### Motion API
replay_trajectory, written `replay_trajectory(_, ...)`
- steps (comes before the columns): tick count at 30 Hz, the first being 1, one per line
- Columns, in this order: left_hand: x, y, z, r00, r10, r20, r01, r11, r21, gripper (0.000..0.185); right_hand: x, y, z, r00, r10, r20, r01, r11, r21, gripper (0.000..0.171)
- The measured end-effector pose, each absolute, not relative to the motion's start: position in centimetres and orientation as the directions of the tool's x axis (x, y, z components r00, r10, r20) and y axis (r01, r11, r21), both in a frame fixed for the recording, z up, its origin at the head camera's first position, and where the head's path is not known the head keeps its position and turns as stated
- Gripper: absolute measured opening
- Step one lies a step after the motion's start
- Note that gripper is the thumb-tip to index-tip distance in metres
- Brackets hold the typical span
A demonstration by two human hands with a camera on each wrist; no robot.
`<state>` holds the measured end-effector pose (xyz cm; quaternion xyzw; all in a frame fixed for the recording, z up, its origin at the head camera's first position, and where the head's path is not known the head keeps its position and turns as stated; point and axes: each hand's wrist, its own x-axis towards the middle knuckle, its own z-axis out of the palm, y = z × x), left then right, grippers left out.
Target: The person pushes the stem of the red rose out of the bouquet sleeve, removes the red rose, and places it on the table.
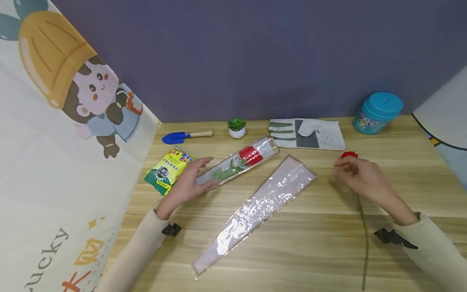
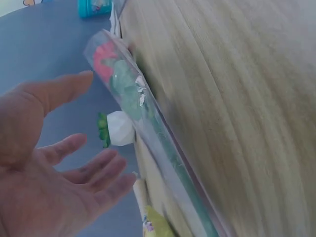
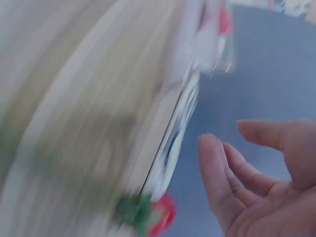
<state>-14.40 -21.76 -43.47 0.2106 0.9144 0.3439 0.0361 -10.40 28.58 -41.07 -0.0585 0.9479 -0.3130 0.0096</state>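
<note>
My left hand (image 1: 187,180) hovers by the lower left end of a red artificial rose in a clear wrapping sleeve (image 1: 230,170). In the left wrist view its fingers are spread, with nothing between them, and the wrapped rose (image 2: 126,86) lies beyond. A second, flat clear sleeve (image 1: 259,205) lies diagonally between the hands. On the right, my right hand (image 1: 365,178) is over a loose red rose (image 1: 349,154), whose thin stem runs toward the near edge. The right wrist view is blurred; the thumb and fingers stand apart there, away from the rose (image 3: 160,215), holding nothing.
Along the back lie a blue hand trowel (image 1: 178,137), a small potted succulent (image 1: 237,127), a work glove (image 1: 306,134) and a turquoise lidded tub (image 1: 378,113). A yellow-green packet (image 1: 169,170) lies beside the left hand. A dark wall and a printed sheet border the table.
</note>
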Motion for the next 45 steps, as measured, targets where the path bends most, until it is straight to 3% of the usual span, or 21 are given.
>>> replay_trajectory(3, -14.8, -21.8, -43.6, -0.907, 0.421, 0.028, 0.338, 0.684, 0.647, 0.085, -11.2, 24.7, -40.8, -0.979, -0.2, -0.027, -0.122, 0.693, -0.71, 0.028)
replay_trajectory(7, -15.5, -21.7, -43.5, -0.9, 0.434, -0.035, 0.301, 0.678, 0.671, 0.092, -12.2, 19.8, -41.0, -0.936, -0.313, -0.163, 0.0, 0.461, -0.887, 0.038)
replay_trajectory(10, -16.4, -21.6, -43.5, -0.888, 0.449, -0.099, 0.243, 0.642, 0.727, 0.095, -12.9, 16.9, -41.6, -0.885, -0.399, -0.241, 0.121, 0.303, -0.945, 0.048)
replay_trajectory(17, -17.5, -21.8, -43.7, -0.87, 0.442, -0.219, 0.069, 0.548, 0.833, 0.099, -14.1, 11.9, -43.0, -0.74, -0.534, -0.41, 0.448, 0.064, -0.892, 0.072)
replay_trajectory(22, -17.8, -21.7, -44.1, -0.877, 0.43, -0.216, 0.105, 0.609, 0.786, 0.097, -15.0, 9.7, -44.1, -0.67, -0.534, -0.515, 0.667, -0.127, -0.734, 0.075)
replay_trajectory(27, -17.9, -21.2, -44.8, -0.882, 0.443, -0.163, 0.182, 0.636, 0.75, 0.087, -15.6, 8.4, -44.8, -0.696, -0.477, -0.536, 0.704, -0.31, -0.639, 0.067)
replay_trajectory(32, -17.8, -20.5, -45.2, -0.896, 0.423, -0.136, 0.21, 0.673, 0.709, 0.082, -15.8, 7.6, -45.1, -0.726, -0.408, -0.553, 0.687, -0.403, -0.605, 0.055)
replay_trajectory(36, -17.6, -20.1, -45.2, -0.904, 0.405, -0.136, 0.217, 0.71, 0.67, 0.081, -15.6, 7.4, -45.1, -0.736, -0.386, -0.557, 0.677, -0.41, -0.61, 0.041)
replay_trajectory(39, -17.2, -19.9, -45.0, -0.905, 0.397, -0.152, 0.198, 0.71, 0.676, 0.081, -15.4, 7.5, -44.9, -0.737, -0.386, -0.554, 0.675, -0.384, -0.631, 0.04)
replay_trajectory(45, -16.2, -19.2, -44.4, -0.889, 0.417, -0.189, 0.119, 0.61, 0.784, 0.065, -15.1, 7.9, -44.4, -0.779, -0.344, -0.524, 0.62, -0.303, -0.724, 0.039)
